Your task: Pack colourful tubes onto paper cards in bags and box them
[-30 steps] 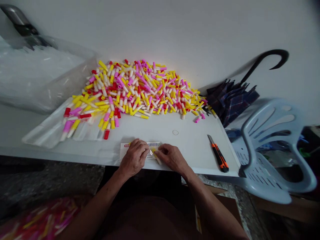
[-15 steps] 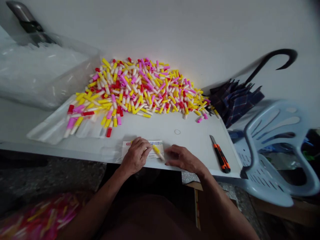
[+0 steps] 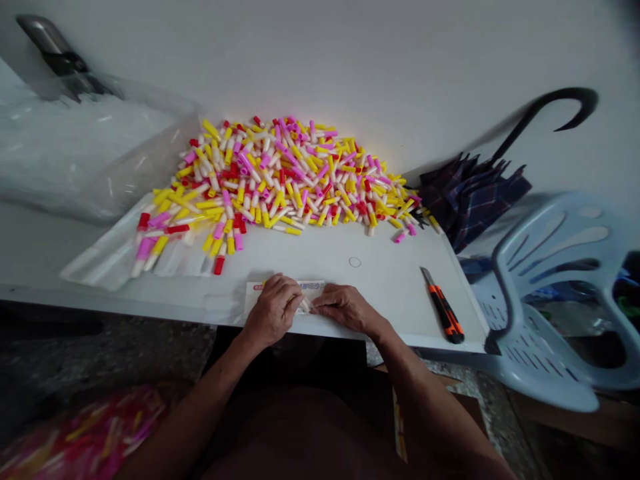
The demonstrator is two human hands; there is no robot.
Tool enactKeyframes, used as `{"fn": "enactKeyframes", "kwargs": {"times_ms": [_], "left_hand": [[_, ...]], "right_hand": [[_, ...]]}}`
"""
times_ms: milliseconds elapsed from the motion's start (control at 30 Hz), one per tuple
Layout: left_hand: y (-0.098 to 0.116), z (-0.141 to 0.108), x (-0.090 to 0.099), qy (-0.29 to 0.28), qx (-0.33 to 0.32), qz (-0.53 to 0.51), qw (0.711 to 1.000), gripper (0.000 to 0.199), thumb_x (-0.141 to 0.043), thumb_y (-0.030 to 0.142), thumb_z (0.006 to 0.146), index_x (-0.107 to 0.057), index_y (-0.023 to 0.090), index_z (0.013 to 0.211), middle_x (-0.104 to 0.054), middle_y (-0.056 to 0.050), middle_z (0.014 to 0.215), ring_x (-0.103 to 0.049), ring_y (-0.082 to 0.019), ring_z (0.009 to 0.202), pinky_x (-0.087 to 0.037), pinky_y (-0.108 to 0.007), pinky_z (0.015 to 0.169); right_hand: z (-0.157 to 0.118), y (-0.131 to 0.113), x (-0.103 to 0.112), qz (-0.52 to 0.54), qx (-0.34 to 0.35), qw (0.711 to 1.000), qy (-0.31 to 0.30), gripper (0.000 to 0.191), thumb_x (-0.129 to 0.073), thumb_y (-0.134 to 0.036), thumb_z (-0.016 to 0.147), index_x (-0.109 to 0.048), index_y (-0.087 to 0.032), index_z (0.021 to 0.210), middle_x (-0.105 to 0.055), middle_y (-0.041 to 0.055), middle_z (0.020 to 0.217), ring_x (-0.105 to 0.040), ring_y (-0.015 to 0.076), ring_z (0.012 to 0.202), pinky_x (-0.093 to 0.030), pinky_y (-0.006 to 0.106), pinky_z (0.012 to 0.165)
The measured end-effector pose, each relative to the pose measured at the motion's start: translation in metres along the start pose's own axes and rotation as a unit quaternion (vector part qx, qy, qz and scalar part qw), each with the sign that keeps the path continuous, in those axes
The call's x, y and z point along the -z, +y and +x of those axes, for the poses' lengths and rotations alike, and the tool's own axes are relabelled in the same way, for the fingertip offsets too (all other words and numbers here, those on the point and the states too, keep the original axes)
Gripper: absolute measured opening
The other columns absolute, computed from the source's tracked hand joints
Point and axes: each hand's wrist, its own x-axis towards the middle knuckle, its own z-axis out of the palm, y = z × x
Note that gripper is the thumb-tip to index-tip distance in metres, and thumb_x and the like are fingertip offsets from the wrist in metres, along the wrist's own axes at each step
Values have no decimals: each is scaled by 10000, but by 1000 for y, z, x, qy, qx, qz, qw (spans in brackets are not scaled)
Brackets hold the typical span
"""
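My left hand rests on a printed white card at the table's front edge, its fingers curled in. What it holds is hidden, though a bit of yellow shows behind the knuckles. My right hand meets it from the right, thumb and fingers pinched together. Between the two sets of fingertips a pale end of a small tube shows. Clear plastic seems to lie around the card's left side. Beyond the hands spreads a big heap of small white tubes with yellow, pink and red ends.
An orange and black utility knife lies at the right with its blade out. Clear plastic bags sit at the left, below a large filled bag. A folded umbrella and a light blue chair stand on the right.
My right hand has moved left to my left hand and closed its fingers. The yellow and white tube that showed between the hands is now mostly covered.
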Motion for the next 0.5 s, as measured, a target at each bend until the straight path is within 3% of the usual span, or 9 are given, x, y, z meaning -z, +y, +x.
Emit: {"fn": "enactKeyframes", "kwargs": {"times_ms": [67,167,367,500], "left_hand": [[0,0,0,0,0,-2,1000,87,-544,148,1028,-576,218,989,-657,-26,975,-625,-204,995,-455,-475,1101],[0,0,0,-1,4,-5,1000,84,-544,146,1032,-570,215,992,-654,-23,977,-624,-196,999,-438,-480,1121],[0,0,0,-14,0,7,1000,97,-529,142,1033,-578,215,990,-658,-28,973,-606,-202,989,-439,-483,1106],[0,0,1,-23,2,19,1000,105,-510,152,1036,-581,212,989,-654,-39,967,-597,-219,993,-437,-491,1103]], "right_hand": [[2,2,5,-11,-17,999,28,219,-723,-432,974,-798,-231,1018,-691,32,939,-639,154,785,-471,276,737],[8,4,12,-73,-49,992,92,426,-827,-533,858,-742,-201,1113,-662,47,967,-605,176,805,-460,289,729],[32,7,9,-181,10,982,57,659,-824,-688,777,-673,-187,1177,-656,68,1004,-618,225,906,-453,315,777],[38,16,-1,-244,36,965,84,726,-820,-770,708,-682,-169,1093,-658,75,941,-614,240,864,-438,339,782]]}}
